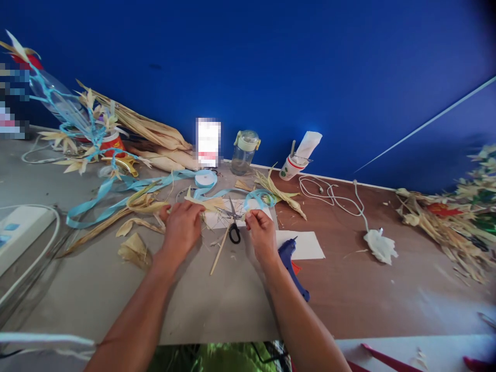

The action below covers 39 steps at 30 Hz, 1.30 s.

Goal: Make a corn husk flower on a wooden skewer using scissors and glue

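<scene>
Across the table [217,315], the person's left hand [184,225] lies against a pale husk strip [213,203] extending right of it, though I can't tell whether it grips, while the right hand [260,232] pinches a small pale scrap [244,217], 1 pair of scissors [234,232] between the 2.

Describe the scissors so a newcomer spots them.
On the table, look between the left hand and the right hand. The scissors lie there, blades apart; their black handle sets them apart from the pale stick beside them.
</scene>
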Available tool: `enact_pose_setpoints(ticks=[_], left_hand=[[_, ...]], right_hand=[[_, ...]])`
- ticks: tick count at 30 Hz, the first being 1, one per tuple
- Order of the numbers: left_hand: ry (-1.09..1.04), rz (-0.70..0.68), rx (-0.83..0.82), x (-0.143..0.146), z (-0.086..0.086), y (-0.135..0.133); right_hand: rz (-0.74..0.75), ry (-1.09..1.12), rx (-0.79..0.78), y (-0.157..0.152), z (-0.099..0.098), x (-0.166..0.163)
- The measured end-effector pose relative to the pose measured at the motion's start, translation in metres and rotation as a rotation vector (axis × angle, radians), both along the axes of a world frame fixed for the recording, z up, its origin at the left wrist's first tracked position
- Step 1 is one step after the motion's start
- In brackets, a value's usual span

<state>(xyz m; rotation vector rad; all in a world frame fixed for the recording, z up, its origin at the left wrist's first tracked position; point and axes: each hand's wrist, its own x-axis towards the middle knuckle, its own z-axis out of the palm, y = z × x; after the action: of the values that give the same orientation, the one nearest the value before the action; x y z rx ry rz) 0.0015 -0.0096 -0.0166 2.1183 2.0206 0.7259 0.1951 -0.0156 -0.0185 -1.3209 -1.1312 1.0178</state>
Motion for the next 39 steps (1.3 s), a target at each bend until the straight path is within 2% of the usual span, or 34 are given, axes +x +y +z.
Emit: enact_pose_setpoints(ticks=[3,6,10,13,16,21,26,32,39], left_hand=[[-0.085,0.068,0.041,-0.010,0.006,0.005],[-0.128,0.045,0.045,-0.014,0.008,0.006],[-0.093,-0.089,-0.050,-0.016,0.007,0.002],[0.012,-0.204,-0.141,-0.018,0.002,-0.004],[0.127,-0.256,-0.164,-0.018,-0.004,-0.007],[0.156,-0.237,-0.139,-0.014,-0.010,-0.007],[0.157,-0.269,-0.137,-0.010,-0.010,-0.006],[0.168,-0.274,-0.179,-0.011,-0.004,-0.003],[0.214,-0.296,-0.226,-0.005,-0.009,-0.002]], right_hand=[[0.011,-0.006,-0.011,-0.001,0.003,0.000],[0.028,-0.011,-0.021,-0.001,0.003,-0.001],[0.024,0.006,-0.036,-0.001,0.003,-0.001],[0.040,-0.003,-0.049,0.000,0.003,-0.001],[0.051,-0.020,-0.055,0.000,0.002,-0.001],[0.048,-0.016,-0.069,0.000,-0.001,0.000],[0.049,-0.001,-0.076,-0.001,0.001,-0.002],[0.044,0.008,-0.073,-0.002,0.005,-0.003],[0.045,0.013,-0.047,-0.003,0.005,-0.003]])
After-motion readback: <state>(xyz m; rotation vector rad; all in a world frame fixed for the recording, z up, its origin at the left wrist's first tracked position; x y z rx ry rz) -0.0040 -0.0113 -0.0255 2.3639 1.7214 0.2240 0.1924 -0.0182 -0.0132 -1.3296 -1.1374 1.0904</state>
